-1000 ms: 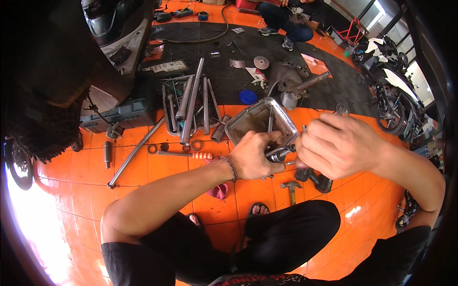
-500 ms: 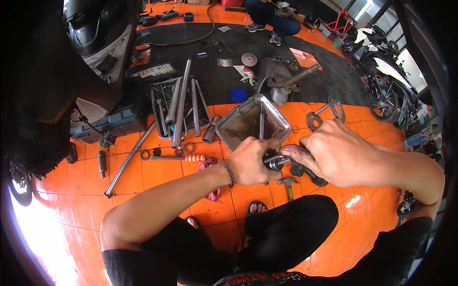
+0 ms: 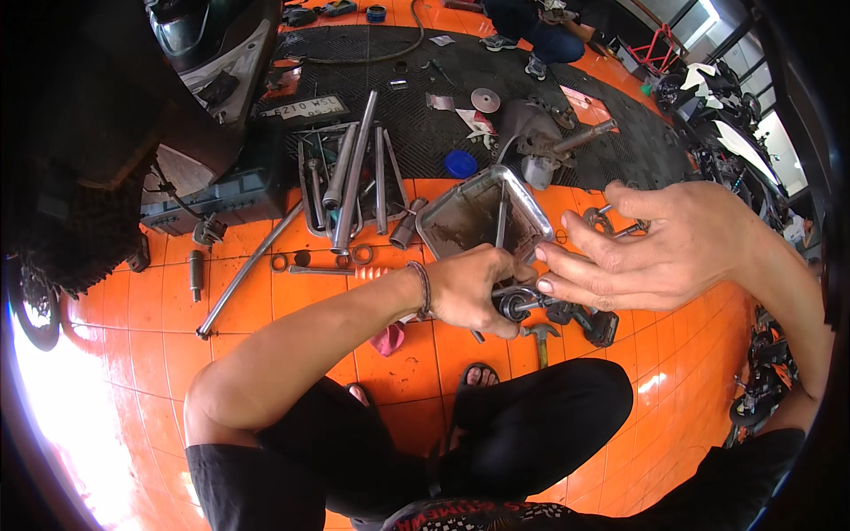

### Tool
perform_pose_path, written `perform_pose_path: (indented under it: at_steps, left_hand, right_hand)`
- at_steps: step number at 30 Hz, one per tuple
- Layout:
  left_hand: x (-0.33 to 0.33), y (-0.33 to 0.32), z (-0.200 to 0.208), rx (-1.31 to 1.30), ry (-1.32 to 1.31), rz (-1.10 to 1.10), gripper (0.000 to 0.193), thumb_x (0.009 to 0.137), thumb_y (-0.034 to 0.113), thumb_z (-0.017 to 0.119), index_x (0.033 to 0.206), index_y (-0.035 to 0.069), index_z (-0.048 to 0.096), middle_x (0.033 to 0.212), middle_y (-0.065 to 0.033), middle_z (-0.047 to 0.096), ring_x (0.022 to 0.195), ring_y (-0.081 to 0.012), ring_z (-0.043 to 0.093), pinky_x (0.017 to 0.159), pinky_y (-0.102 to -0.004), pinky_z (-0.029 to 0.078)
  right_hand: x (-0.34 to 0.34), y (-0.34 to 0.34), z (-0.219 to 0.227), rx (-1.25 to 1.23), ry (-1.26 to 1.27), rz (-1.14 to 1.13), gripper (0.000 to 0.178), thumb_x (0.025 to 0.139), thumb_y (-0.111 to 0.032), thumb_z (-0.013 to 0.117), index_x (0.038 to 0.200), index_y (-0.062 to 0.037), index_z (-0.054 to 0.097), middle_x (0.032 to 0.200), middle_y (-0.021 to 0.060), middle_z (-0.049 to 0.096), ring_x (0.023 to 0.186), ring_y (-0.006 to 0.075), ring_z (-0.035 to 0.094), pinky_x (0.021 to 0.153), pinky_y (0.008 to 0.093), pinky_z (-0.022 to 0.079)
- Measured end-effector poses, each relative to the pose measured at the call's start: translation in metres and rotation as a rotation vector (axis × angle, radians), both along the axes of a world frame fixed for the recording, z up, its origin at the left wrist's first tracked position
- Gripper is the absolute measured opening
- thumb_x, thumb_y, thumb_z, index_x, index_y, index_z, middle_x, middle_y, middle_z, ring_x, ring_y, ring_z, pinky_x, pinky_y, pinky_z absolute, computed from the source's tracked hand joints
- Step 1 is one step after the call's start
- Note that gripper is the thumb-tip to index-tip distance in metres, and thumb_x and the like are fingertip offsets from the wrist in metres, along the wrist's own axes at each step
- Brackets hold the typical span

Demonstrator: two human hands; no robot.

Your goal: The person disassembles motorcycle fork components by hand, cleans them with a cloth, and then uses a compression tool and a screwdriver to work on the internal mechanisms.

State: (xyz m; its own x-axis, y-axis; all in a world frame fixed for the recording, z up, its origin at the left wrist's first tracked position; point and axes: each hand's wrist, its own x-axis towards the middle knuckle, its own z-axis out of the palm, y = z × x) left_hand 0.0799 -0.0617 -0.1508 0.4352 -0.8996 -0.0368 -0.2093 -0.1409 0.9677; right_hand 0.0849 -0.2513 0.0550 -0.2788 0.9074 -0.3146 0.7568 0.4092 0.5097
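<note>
My left hand (image 3: 469,285) is closed around a dark cylindrical metal part (image 3: 513,305), whose round end faces right with a short shiny stub. My right hand (image 3: 660,248) hovers just right of it, fingers spread, holding nothing. Beyond my left hand stands a metal tray (image 3: 434,232) with murky brown liquid in it. A thin metal rod (image 3: 502,217) leans inside that tray; whether it joins the held part is hidden by my fingers. Below the hands lie a claw hammer (image 3: 542,341) and a black power tool (image 3: 602,327), partly covered.
Metal tubes (image 3: 354,177) lie across a toolbox tray at left, near a long bar (image 3: 248,272) and a screwdriver with a ridged orange handle (image 3: 372,273). A pink cloth (image 3: 388,339) lies on the orange tiles. Another person (image 3: 553,40) crouches at the back; motorcycles stand right.
My right hand has let go of the dark metal part, opened and moved up and right. My left hand keeps its hold. The whole view has shifted slightly.
</note>
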Motion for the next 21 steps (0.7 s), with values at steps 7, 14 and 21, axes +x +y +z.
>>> perform_pose_path:
  at_steps: [7,14,21]
  left_hand:
    - [-0.004,0.002,0.002,-0.040,-0.106,0.054,0.049,0.073,0.022,0.081,0.113,-0.004,0.068,0.088,-0.0150,0.073,0.082,-0.0219,0.070,0.080,-0.0359,0.056]
    - [-0.006,0.000,-0.001,-0.093,-0.115,0.012,0.041,0.072,0.020,0.081,0.105,-0.002,0.073,0.083,-0.0124,0.073,0.076,-0.0211,0.071,0.074,-0.0362,0.058]
    - [-0.004,0.000,0.002,-0.067,-0.076,-0.081,0.034,0.072,0.018,0.079,0.100,-0.001,0.073,0.077,-0.0106,0.073,0.068,-0.0192,0.071,0.066,-0.0354,0.059]
  right_hand:
    - [0.011,0.006,-0.020,0.072,0.038,0.293,0.024,0.088,-0.016,0.062,0.102,0.0000,0.073,0.089,0.0010,0.063,0.091,0.0137,0.064,0.079,0.0245,0.053]
    - [0.014,0.015,-0.013,-0.002,0.141,0.340,0.023,0.086,-0.017,0.064,0.098,0.0013,0.071,0.083,0.0018,0.059,0.085,0.0148,0.064,0.073,0.0248,0.051]
    - [0.014,0.023,-0.004,0.020,0.076,0.298,0.025,0.086,-0.019,0.065,0.100,-0.0014,0.076,0.090,0.0033,0.064,0.087,0.0135,0.063,0.066,0.0266,0.048]
